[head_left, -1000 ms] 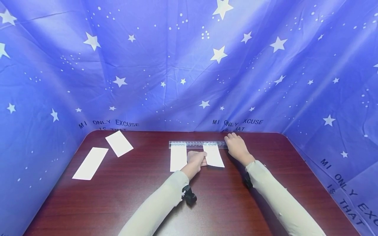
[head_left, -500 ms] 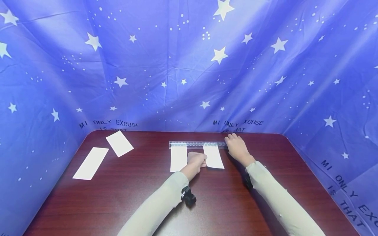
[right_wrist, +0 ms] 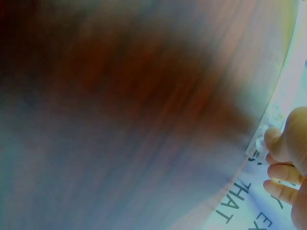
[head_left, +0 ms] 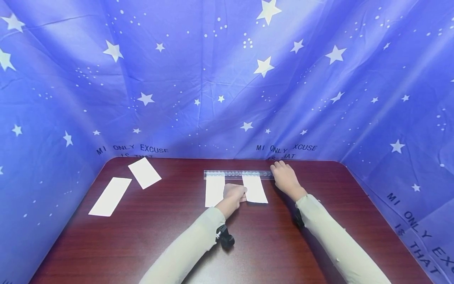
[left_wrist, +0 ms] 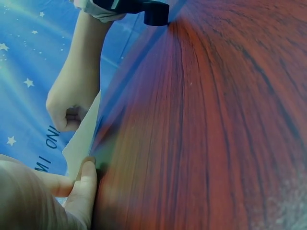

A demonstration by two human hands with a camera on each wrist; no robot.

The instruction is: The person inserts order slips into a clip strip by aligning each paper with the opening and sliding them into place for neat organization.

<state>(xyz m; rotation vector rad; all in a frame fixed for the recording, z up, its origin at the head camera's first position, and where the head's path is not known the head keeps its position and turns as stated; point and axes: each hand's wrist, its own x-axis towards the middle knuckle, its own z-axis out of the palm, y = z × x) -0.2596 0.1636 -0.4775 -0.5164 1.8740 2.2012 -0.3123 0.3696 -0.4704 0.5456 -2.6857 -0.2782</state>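
A clear plastic ruler lies crosswise near the table's far side, over the top edges of two white paper pieces. My right hand holds the ruler's right end; the right wrist view shows the thumb on that end of the ruler. Between the two papers, my left hand pinches the left edge of the right paper piece. That paper is slightly raised in the left wrist view, with a rough edge. The left paper piece lies flat, partly beside my left wrist.
Two more white paper pieces lie on the left of the table: a longer one and a shorter one. The dark red wooden table is bordered by a blue star-patterned curtain at the back and sides.
My left hand has shifted slightly left, drawing the right paper piece with it beneath the ruler. My right hand and the ruler stay in place.
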